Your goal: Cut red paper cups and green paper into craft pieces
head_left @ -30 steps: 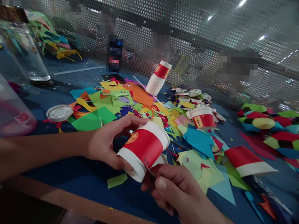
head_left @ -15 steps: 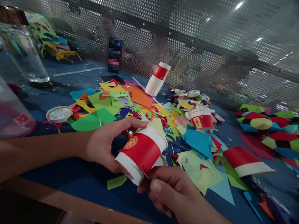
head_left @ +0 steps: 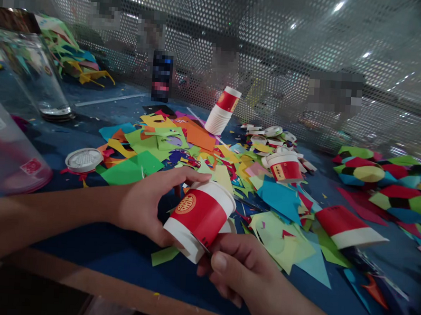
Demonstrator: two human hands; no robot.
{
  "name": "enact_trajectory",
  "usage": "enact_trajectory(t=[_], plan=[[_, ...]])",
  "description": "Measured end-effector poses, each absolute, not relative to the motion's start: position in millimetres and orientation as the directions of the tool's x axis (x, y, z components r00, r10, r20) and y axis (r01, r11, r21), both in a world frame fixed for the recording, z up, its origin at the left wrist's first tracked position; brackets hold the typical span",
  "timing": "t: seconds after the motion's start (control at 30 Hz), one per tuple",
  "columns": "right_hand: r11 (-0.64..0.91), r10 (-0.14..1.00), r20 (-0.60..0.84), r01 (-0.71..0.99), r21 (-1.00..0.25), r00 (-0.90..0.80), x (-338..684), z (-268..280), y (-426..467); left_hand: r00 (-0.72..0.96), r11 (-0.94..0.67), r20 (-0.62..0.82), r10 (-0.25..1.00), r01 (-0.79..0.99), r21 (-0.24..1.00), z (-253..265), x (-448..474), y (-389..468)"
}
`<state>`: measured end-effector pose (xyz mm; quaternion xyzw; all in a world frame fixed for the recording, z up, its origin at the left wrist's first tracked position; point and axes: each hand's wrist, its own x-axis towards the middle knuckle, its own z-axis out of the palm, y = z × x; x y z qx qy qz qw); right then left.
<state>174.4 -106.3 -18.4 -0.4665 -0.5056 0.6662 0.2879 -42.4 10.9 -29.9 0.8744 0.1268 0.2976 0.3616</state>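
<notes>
- If the thin dark tool point(head_left: 206, 250) slips, we could tear the cup point(head_left: 202, 214) or nick ourselves.
- With our right hand point(head_left: 244, 269) we pinch that tool, fingers closed, at the cup's lower side.
- Our left hand point(head_left: 141, 203) grips the tilted cup over the worktop point(head_left: 126, 252), fingers curved wide around it.
- Paper scraps point(head_left: 157, 145) lie beyond.

The left fingers point(head_left: 184, 175) hold a tilted paper cup point(head_left: 202, 215).

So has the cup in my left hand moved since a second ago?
Yes, slightly: the cup has come nearer you, baring more of the pale yellow paper beyond it.
</notes>
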Motion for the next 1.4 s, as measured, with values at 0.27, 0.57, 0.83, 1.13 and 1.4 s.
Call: enact_trajectory(t=[0.27,0.57,0.83,1.13,1.4], plan=[[-0.462,0.84,-0.446,0.024,-0.887,-0.311,168,-25,-102,0.744,-0.757,0.492,0.452,0.028,0.653,-35,-39,17],[-0.383,0.887,-0.352,-0.05,-0.922,-0.299,170,-18,-103,0.746,-0.713,0.456,0.485,0.036,0.7,-33,-38,14],[-0.461,0.83,-0.446,0.036,-0.886,-0.336,176,-18,-101,0.722,-0.636,0.493,0.486,-0.094,0.766,-28,-39,19],[-0.253,0.922,-0.273,0.105,-0.962,-0.276,174,-31,-115,0.715,-0.575,0.48,0.509,-0.132,0.807,-28,-37,11],[-0.178,0.913,-0.226,0.168,-0.97,-0.34,173,-24,-111,0.757,-0.534,0.439,0.484,-0.143,0.834,-29,-39,11]])
